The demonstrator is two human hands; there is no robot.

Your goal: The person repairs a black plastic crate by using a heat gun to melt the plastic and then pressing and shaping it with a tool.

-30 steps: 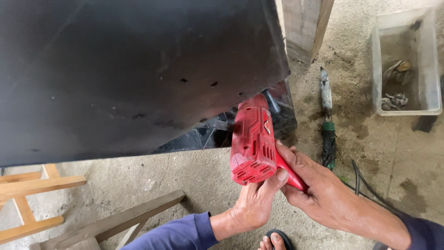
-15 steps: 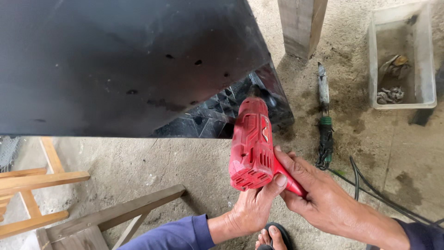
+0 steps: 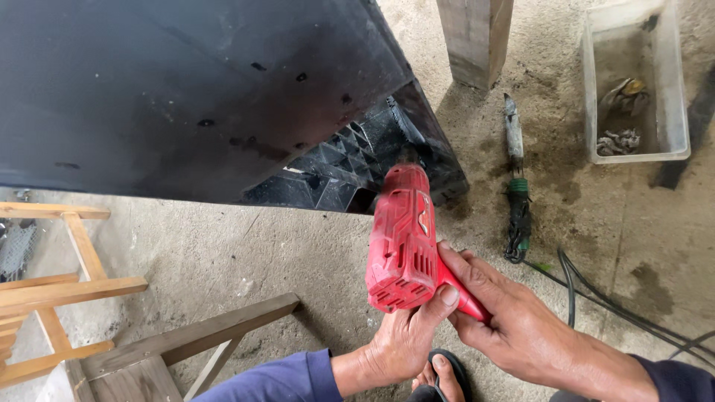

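Note:
A red handheld power tool (image 3: pixel 404 237), shaped like a heat gun or drill, points its nose at the ribbed underside edge of a large black plastic panel (image 3: pixel 194 97). My right hand (image 3: pixel 514 324) grips the tool's handle from the right. Supporting the rear housing from below is my left hand (image 3: pixel 406 339), its thumb pressed against the back of the tool. Both sleeves are dark blue.
A clear plastic tub (image 3: pixel 637 82) with small metal parts sits on the concrete floor at upper right. A wooden post (image 3: pixel 475 37) stands beside it. A green-handled tool (image 3: pixel 516 190) and black cables (image 3: pixel 596 298) lie right. Wooden frames (image 3: pixel 67 290) stand left. A sandalled foot (image 3: pixel 439 380) shows below.
The view has shifted so the black panel's ribbed corner sits lower and further right. The red tool's nose is now close against that edge; both hands keep their hold.

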